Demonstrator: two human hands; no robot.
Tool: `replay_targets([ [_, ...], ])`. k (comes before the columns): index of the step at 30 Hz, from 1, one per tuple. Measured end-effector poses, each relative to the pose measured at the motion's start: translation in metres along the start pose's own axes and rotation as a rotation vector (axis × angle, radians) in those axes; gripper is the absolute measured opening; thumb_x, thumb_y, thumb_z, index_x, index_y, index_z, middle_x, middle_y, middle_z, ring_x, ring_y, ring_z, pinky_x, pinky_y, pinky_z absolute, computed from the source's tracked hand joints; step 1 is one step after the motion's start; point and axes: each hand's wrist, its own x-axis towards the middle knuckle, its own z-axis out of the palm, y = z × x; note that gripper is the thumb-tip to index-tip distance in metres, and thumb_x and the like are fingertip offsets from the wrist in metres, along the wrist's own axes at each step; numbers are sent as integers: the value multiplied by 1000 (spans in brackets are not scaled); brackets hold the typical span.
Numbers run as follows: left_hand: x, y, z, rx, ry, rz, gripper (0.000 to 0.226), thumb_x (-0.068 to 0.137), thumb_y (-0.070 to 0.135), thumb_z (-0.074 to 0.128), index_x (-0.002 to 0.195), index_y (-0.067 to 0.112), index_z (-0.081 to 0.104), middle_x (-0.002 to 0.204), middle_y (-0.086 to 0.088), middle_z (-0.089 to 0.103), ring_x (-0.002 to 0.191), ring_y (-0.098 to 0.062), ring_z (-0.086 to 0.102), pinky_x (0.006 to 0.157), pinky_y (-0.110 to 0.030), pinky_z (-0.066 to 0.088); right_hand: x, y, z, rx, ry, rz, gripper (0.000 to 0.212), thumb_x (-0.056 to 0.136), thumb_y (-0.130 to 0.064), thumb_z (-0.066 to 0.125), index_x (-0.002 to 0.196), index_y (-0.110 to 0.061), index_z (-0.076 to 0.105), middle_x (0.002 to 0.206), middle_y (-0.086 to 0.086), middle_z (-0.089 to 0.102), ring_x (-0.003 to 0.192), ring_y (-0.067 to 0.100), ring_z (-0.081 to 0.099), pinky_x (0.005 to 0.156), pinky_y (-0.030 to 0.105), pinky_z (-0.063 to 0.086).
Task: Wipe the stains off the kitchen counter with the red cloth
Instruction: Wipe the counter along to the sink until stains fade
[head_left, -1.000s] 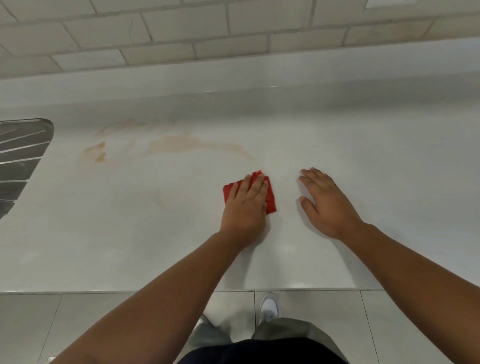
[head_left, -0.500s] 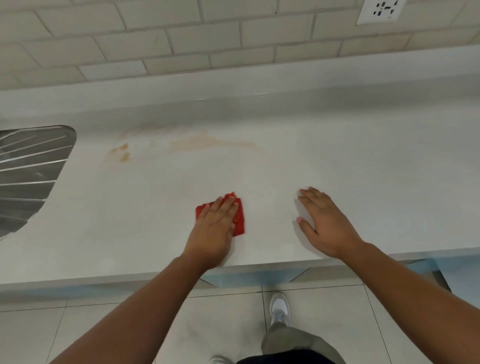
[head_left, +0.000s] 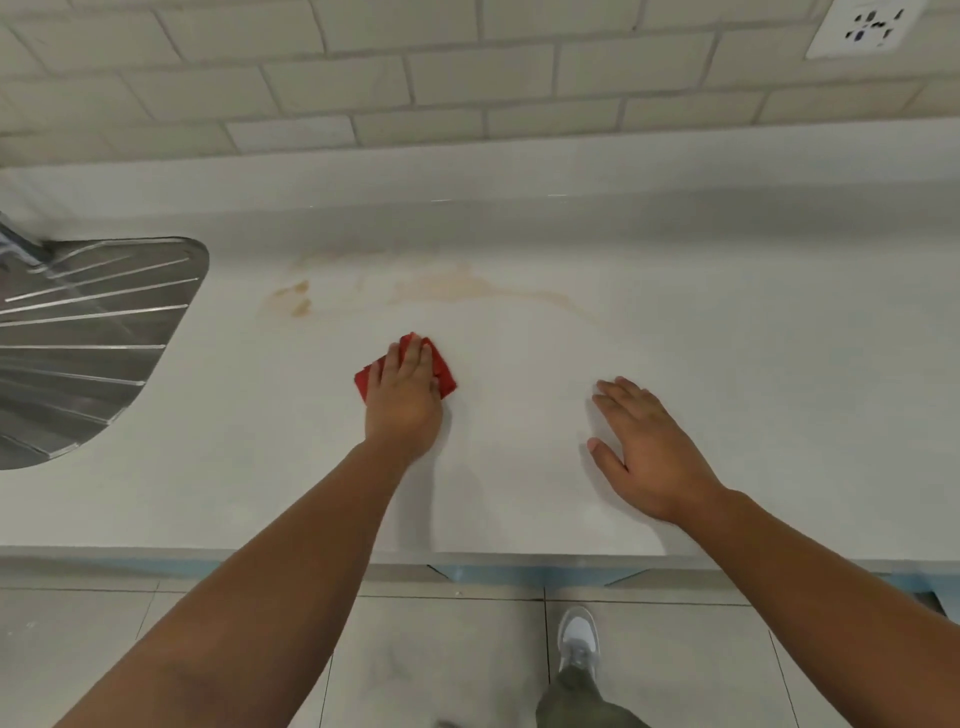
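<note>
A folded red cloth (head_left: 442, 366) lies flat on the pale kitchen counter (head_left: 727, 338). My left hand (head_left: 402, 400) presses down on it with straight fingers, covering most of it. Beyond the cloth, brownish stains (head_left: 457, 285) smear across the counter, with a smaller blotch (head_left: 297, 300) to the left. My right hand (head_left: 647, 449) rests flat on the counter to the right, fingers spread, holding nothing.
A steel sink drainer (head_left: 88, 343) with ridges is set into the counter at the left. A tiled wall (head_left: 415, 78) with a white socket (head_left: 865, 26) rises behind. The counter's front edge (head_left: 311, 558) runs below my forearms, and a shoe (head_left: 577, 644) stands on the floor tiles.
My left hand slid the cloth left, then away from me toward the stains. My right hand stayed flat in place. The view shifted, showing more of the sink drainer and floor.
</note>
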Motion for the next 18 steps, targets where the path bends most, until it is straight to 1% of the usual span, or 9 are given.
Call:
replay_targets([
  [3,-24,24,6,-7,-84,269,56,102,27,30,156,19,19,164,6,9,152,-19,4,123,-41,5,22,13,-3,4,-1,-16,69,95,-51,25,150,-10,30,159,4,25,149,18,12,121,33,4],
  [5,-37,8,4,-17,-130,405,56,101,31,30,156,21,21,164,7,9,151,-14,3,123,-38,5,35,23,-6,2,5,-22,71,94,-52,23,150,-9,32,158,5,27,148,19,15,121,33,5],
  [7,-34,-20,-1,-37,-133,460,56,100,31,32,155,19,27,163,3,16,151,-16,10,122,-37,8,48,36,-12,1,20,-29,70,94,-51,24,149,-8,33,158,5,29,148,20,16,121,32,6],
  [8,-28,-36,-3,-37,-113,437,56,98,30,34,153,16,32,162,0,21,150,-21,17,121,-39,14,53,43,-15,0,28,-32,69,95,-50,25,149,-8,34,157,5,30,148,20,17,121,32,6],
  [10,-2,-55,-9,-46,-73,270,57,96,29,34,149,10,37,158,-6,28,146,-30,29,118,-46,24,66,62,-21,0,40,-30,68,95,-50,26,148,-8,36,156,6,31,147,20,18,121,33,9],
  [11,14,-60,-10,-34,-46,167,56,96,27,33,150,9,36,158,-6,28,145,-31,29,118,-47,24,73,71,-24,1,45,-32,68,95,-49,27,148,-8,36,156,6,32,147,20,18,121,34,10],
  [14,71,-53,-9,37,-8,-101,55,102,20,34,154,10,24,163,-6,17,150,-29,15,120,-45,14,91,96,-31,3,55,-39,68,95,-50,27,147,-7,36,156,6,32,147,21,19,121,36,11],
  [16,109,-34,-6,39,14,-189,55,102,19,33,155,8,22,163,-8,16,150,-30,13,120,-46,12,102,114,-35,6,58,-39,68,95,-49,28,147,-6,37,156,7,33,147,21,20,121,37,13],
  [18,136,-14,-4,31,23,-224,54,103,20,31,155,8,21,163,-8,15,150,-30,11,120,-45,11,109,122,-37,12,67,-43,66,95,-47,32,146,-6,39,155,8,35,146,22,21,121,39,16],
])
